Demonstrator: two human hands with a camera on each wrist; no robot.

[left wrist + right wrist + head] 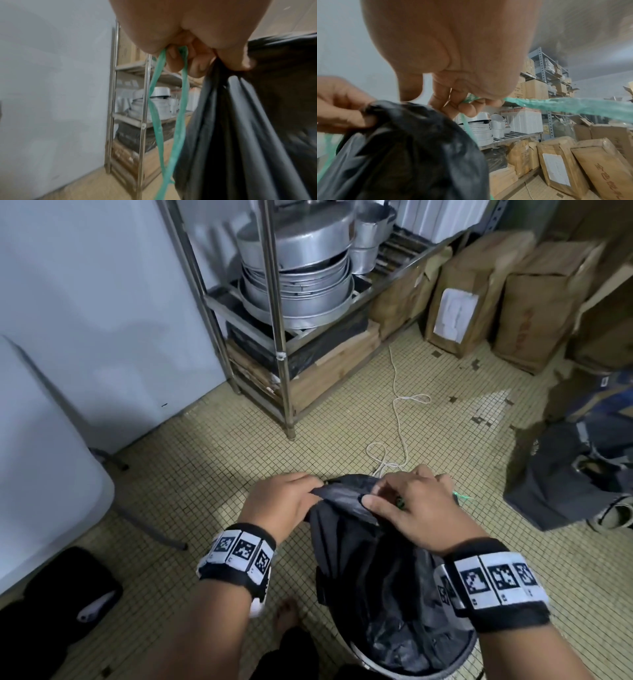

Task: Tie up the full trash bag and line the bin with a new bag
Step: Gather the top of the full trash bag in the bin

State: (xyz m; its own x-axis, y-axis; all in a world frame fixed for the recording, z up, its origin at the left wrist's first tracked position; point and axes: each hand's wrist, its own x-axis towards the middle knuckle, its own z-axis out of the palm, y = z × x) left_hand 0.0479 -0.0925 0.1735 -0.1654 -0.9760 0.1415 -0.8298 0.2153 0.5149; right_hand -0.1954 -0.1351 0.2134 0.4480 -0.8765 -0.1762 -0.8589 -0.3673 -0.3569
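Head view: left hand [284,501] and right hand [416,505] side by side above bin [411,674], both at gathered mouth of black trash bag [373,577]. Bag partly inside bin on tiled floor [205,460], neck pulled upward.

Left wrist view: fingers [173,63] curled, clamping bunched bag plastic [240,128] and green drawstring loop [171,121], loop hanging below fist.

Right wrist view: right hand [467,86] curled, pinching green drawstring [565,105] between thumb and fingers; strand running out taut to one side. Left hand [340,102] gripping bag neck [411,142] just beside.

Beyond: metal rack [274,313] with stacked pans [301,272], cardboard boxes [534,299], white cord [397,412].
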